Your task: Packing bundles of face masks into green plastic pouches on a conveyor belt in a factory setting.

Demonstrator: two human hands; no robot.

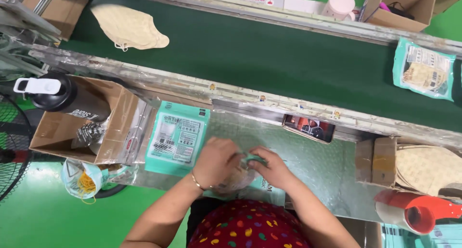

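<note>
Currently both hands meet over the metal worktop (317, 166): left hand (216, 161) and right hand (272, 167) each pinch a teal plastic mask pouch (250, 173), apparently stuffed with beige masks. Stack of flat teal pouches (177, 137) lies just left.

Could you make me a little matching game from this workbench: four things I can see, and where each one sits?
Things:
1. beige masks pile
2. black bottle
3. phone
4. red tape roll

Places:
A. lower right corner of the bench
B. in the open cardboard box at left
C. propped against the belt's near rail
D. on the green belt, upper left

Pairs: 1-D, 2-B, 3-C, 4-A
</note>
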